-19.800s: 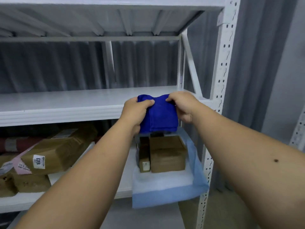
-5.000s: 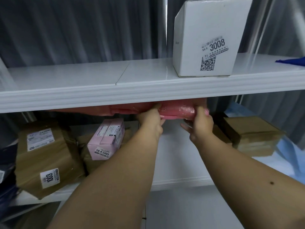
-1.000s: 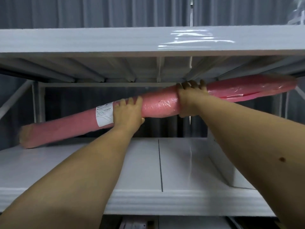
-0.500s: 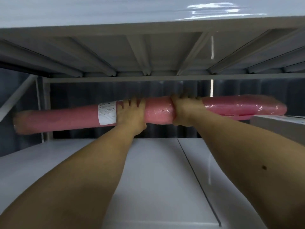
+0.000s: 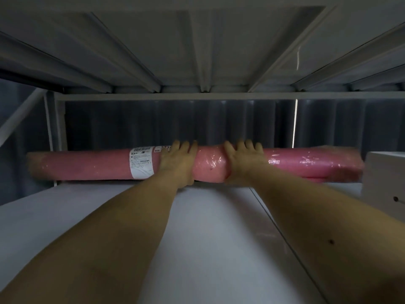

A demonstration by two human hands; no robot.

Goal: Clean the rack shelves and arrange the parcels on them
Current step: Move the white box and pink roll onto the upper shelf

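Up at the back of the white shelf [image 5: 197,249], toward twelve o'clock, the long pink roll parcel [image 5: 92,165] lies crosswise, its right end just beside a white box [image 5: 383,178] at three o'clock. Both hands sit side by side on its middle: the left hand [image 5: 177,161] and the right hand [image 5: 243,160] each have fingers curled over the top of the roll, gripping it, with a white label [image 5: 141,162] just left of the left hand.

Head view, close, facing into shelf [image 5: 208,249]
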